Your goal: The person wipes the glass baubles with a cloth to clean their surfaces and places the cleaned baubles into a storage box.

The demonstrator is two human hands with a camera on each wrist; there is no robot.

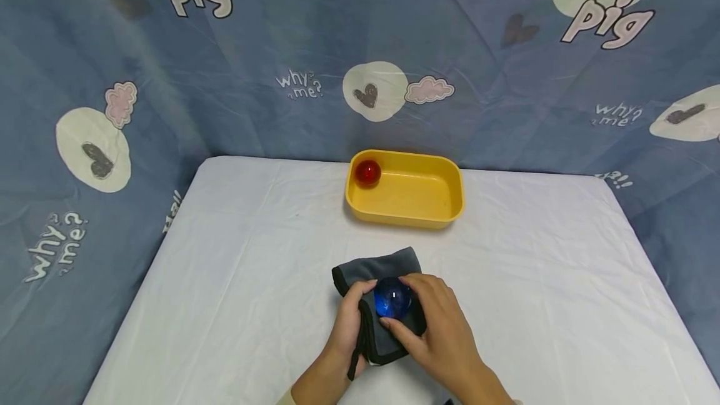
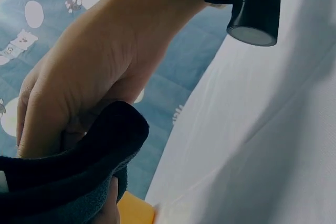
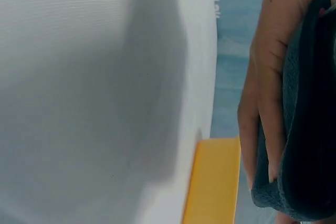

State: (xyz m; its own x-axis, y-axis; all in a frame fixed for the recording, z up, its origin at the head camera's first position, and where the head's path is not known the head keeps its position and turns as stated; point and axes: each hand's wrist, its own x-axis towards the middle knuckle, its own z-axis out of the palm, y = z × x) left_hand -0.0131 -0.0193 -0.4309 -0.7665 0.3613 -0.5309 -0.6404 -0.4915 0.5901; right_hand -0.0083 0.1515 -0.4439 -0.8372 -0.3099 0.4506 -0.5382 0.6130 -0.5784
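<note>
My left hand (image 1: pixel 344 332) grips a folded grey cloth (image 1: pixel 382 265) with black edging, its thumb lying along the cloth's left side near the ball. Over the cloth, a clear blue ball (image 1: pixel 392 298) is pinched between the thumb and fingers of my right hand (image 1: pixel 441 327). A short black strap (image 1: pixel 355 360) dangles at the cloth's lower left. In the left wrist view the cloth (image 2: pixel 79 184) shows its thick dark folds, and in the right wrist view the cloth (image 3: pixel 310 129) is seen from the side with fingers along it. The ball is hidden in both wrist views.
Beyond the hands, a yellow tray (image 1: pixel 405 217) stands near the table's far edge, with a red ball (image 1: pixel 368 173) in its left end. White cloth covers the table (image 1: pixel 253 280). A blue patterned curtain (image 1: pixel 315 130) hangs behind and at both sides.
</note>
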